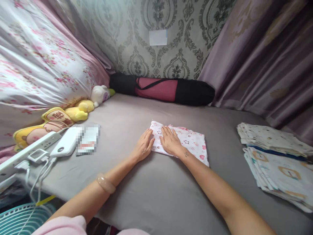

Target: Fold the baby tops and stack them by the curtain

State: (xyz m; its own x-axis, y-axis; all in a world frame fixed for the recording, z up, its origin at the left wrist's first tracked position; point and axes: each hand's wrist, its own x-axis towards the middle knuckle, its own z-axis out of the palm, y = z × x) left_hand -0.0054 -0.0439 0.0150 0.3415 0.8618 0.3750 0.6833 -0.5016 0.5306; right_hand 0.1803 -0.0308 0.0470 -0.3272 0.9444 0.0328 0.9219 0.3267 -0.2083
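Note:
A folded white cloth (193,143) with pink and brown prints lies flat on the grey sheet, a bit of pink ruffled edge showing at its back. My right hand (170,140) rests palm down on the cloth's left half, fingers stretched out. At the cloth's left edge is my left hand (144,145), its fingers extended and touching the border. Neither hand grips anything. What garment or cloth it is, I cannot tell.
Folded printed cloths (278,166) are stacked at the right. On the left lie plush toys (80,109), a white power bank (66,142), a power strip (29,153) with cables, and a blurred packet (88,140). A black and pink long bag (158,89) lies along the wall.

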